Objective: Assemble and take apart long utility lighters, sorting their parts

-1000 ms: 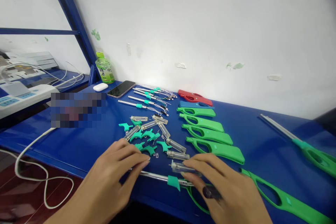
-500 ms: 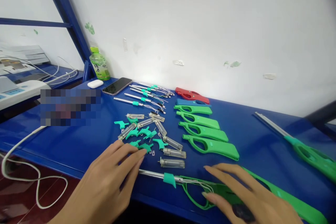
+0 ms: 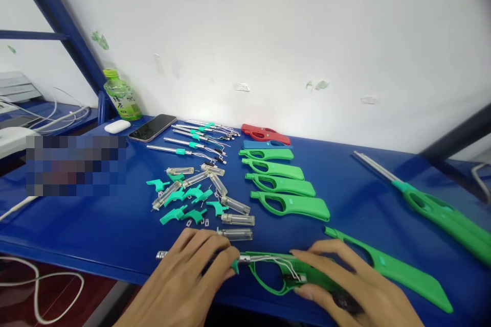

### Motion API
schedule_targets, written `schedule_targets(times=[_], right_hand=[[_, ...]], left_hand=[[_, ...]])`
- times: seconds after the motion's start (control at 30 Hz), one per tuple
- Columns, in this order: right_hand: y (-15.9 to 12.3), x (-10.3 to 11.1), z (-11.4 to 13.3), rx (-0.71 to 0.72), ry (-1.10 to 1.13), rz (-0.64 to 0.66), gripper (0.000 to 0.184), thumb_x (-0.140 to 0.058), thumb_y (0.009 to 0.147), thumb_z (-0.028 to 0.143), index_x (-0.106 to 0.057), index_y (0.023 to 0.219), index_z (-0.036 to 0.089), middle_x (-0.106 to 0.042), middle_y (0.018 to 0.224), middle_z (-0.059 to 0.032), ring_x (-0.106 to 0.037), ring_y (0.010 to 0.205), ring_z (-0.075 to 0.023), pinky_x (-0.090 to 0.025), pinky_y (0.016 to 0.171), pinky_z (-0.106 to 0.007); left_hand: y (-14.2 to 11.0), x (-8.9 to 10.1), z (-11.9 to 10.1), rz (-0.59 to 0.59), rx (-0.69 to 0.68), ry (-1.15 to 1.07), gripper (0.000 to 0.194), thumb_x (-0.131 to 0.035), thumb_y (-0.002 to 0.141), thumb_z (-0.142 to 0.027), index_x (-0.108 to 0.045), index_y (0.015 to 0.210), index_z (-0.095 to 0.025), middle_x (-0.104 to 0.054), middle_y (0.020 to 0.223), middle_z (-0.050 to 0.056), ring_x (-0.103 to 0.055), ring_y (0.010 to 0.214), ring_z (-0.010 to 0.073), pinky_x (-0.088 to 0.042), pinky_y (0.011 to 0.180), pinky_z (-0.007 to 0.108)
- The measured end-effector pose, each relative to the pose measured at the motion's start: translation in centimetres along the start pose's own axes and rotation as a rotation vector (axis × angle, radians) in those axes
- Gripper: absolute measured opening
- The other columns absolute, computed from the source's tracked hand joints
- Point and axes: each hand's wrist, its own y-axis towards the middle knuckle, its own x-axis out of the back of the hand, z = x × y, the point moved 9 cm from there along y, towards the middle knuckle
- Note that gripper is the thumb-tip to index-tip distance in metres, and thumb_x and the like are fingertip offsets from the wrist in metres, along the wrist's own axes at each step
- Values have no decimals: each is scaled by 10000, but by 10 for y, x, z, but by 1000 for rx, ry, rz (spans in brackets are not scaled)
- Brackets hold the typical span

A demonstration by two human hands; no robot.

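My left hand [image 3: 192,271] is closed around a metal lighter tube [image 3: 161,255] near its teal collar [image 3: 235,265]; the slotted tip sticks out to the left. White wires [image 3: 274,259] run from the tube to a small black part [image 3: 293,278] lying over the green lighter casing half [image 3: 320,277]. My right hand [image 3: 349,281] grips this casing half from the right, thumb below and fingers above. Another green casing half [image 3: 410,278] lies just right of that hand. Clear fluid tanks [image 3: 236,234] and teal triggers [image 3: 174,214] lie beyond my left hand.
Several casings, green [image 3: 291,204], blue [image 3: 264,144] and red [image 3: 264,134], are lined up behind. Wired tubes [image 3: 164,149], a phone [image 3: 153,127], a white case [image 3: 117,126] and a bottle [image 3: 123,97] stand further left. An assembled green lighter [image 3: 441,214] lies right.
My left hand has shifted right along the tube and closed near its collar, so the tip now shows. The black part has come into sight by my right thumb. The view has swung right.
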Motion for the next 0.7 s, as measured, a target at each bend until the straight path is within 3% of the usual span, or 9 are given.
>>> schedule_targets(times=[0.17,0.27,0.43,0.53,0.7], right_hand=[[-2,-1,-4,-33,47,26,318,-598,1059,534,-751,1308,409,-770,1219,2,-831,818,-149,-624,590,-145],[-3,-1,-3,-48,68,32,304,-633,1048,493,-756,1308,393,-768,1234,-11,-831,815,-158,-643,649,-166],[-1,-1,-1,-55,84,43,297,-644,1051,428,-739,1330,391,-757,1255,-9,-827,807,-155,-649,655,-177],[-1,-1,-1,-49,74,44,298,-622,1062,434,-734,1334,391,-755,1248,-9,-825,795,-150,-645,641,-171],[-2,-2,0,-5,34,-11,351,-502,1098,548,-758,1291,404,-776,1180,-1,-809,718,-124,-571,484,-132]], left_hand=[[-1,0,-6,34,-45,124,491,-401,1054,-99,-584,1473,-278,-742,1255,37,-723,1106,228,-546,979,360],[3,0,-11,26,-30,150,553,-396,980,-45,-596,1442,-273,-732,1271,61,-741,1097,237,-591,947,362],[27,4,-25,-40,-45,172,273,-425,1024,-118,-657,1144,-197,-752,1116,114,-773,957,270,-659,744,379],[39,-7,-29,45,-89,196,188,-488,1010,-165,-668,1043,-210,-756,1030,92,-774,831,274,-670,650,406],[44,-18,-30,129,-91,172,197,-559,887,-82,-678,971,-214,-767,991,48,-766,831,272,-675,680,423]])
